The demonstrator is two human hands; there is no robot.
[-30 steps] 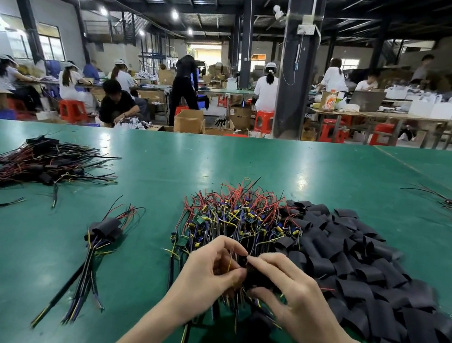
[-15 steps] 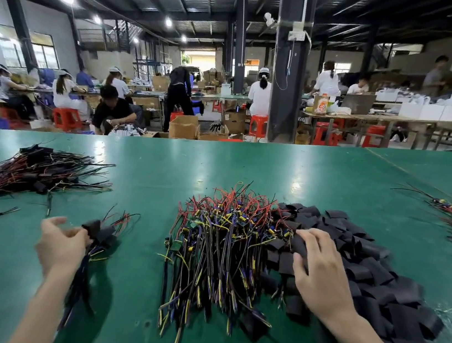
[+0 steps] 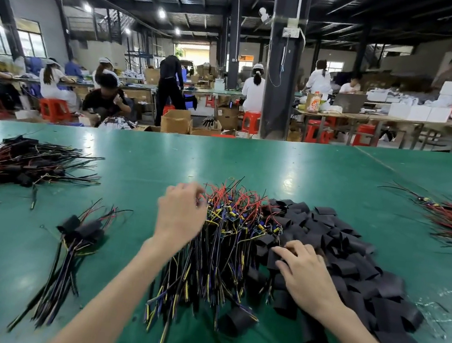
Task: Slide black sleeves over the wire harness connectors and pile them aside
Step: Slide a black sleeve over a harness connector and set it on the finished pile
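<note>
Left hand (image 3: 181, 214) curls into harness pile (image 3: 225, 247), grip unclear; right hand (image 3: 306, 275) spread on sleeves (image 3: 353, 247).

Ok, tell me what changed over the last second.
Left hand let go at the small sleeved pile and swung back right to the loose harness pile. Right hand shifted nearer along the black sleeves, fingers resting on them. Far-left pile and table unchanged.

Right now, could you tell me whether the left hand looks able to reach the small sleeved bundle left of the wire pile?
Probably yes: only bare green table lies between the left hand and the sleeved bundle.
</note>
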